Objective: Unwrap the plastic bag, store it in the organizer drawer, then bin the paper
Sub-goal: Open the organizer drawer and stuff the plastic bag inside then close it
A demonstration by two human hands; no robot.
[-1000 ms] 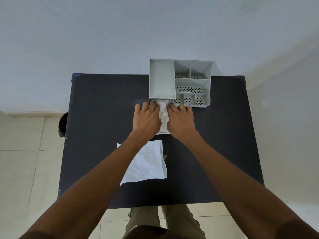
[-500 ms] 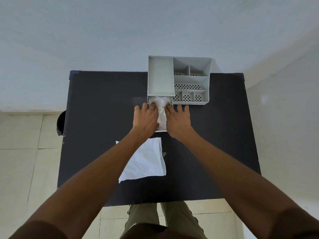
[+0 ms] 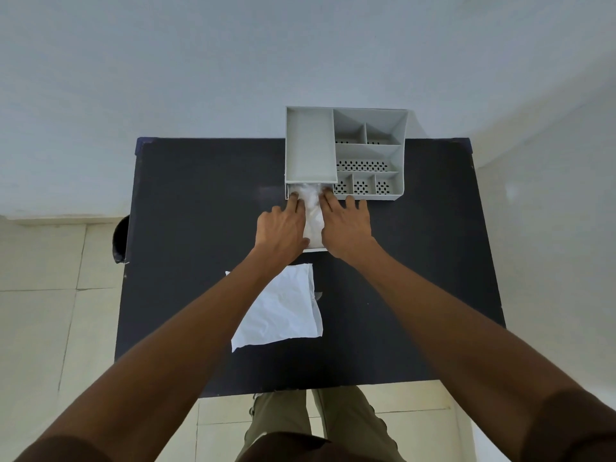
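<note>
From the head camera, looking down: a grey organizer [image 3: 345,151] stands at the far edge of a dark table [image 3: 200,228], and its drawer [image 3: 313,249] is pulled out toward the person. The plastic bag [image 3: 313,211] lies crumpled inside that open drawer, between the two hands. The left hand [image 3: 283,228] and the right hand [image 3: 346,228] lie palm-down on either side of it, fingers extended and loosely together, fingertips pressing the bag's edges down at the drawer's mouth; neither hand pinches anything. The paper [image 3: 283,311] lies flat and creased on the table, nearer the person and apart from the drawer, partly under the left forearm. A dark bin [image 3: 120,240] shows just past the table's left edge.

The bag looks springy, so, as a judgement, it could puff up once released and catch when the drawer is pushed shut. The left forearm could also drag the paper off the table
</note>
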